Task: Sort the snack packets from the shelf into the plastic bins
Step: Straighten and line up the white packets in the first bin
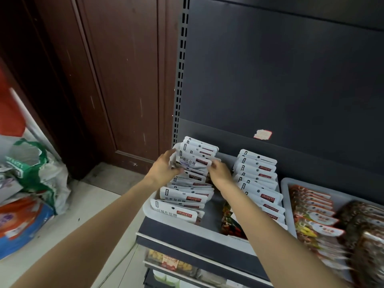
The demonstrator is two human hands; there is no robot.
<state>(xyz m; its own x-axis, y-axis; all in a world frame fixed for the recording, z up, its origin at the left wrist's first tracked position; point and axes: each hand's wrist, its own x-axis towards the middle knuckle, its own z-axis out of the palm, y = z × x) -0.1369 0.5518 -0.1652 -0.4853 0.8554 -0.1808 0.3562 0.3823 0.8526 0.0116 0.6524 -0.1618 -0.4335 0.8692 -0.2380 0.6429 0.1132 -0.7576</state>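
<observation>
Both hands up at the far end of the left row of snack packets (187, 179), inside the left plastic bin (149, 206) on the shelf (199, 240). Left hand (164, 169) curled round the left edge of the rear bunch of white packets (195, 160), fingers hidden behind them. Right hand (219, 172) pinching the right edge of the same bunch, fingertips tucked out of sight between packets. Bunch thus clamped from both sides, held upright or leaning slightly back toward the dark back panel (291, 80).

Key relation: packets standing on edge, faces toward the camera, long axis running left to right across the bin, so each hand sits at one short end. Row itself running away from the body, front packets nearer and lower. Neither hand clearly nearer; both at about the same reach.

Second row of similar white packets (257, 183) just right of the right hand, in the same bin, with a gap of bare bin floor between rows. Another bin (285, 183) of red-and-white packets (311, 215) further right. Probably squaring up or lifting the rear bunch; hard to say which.
</observation>
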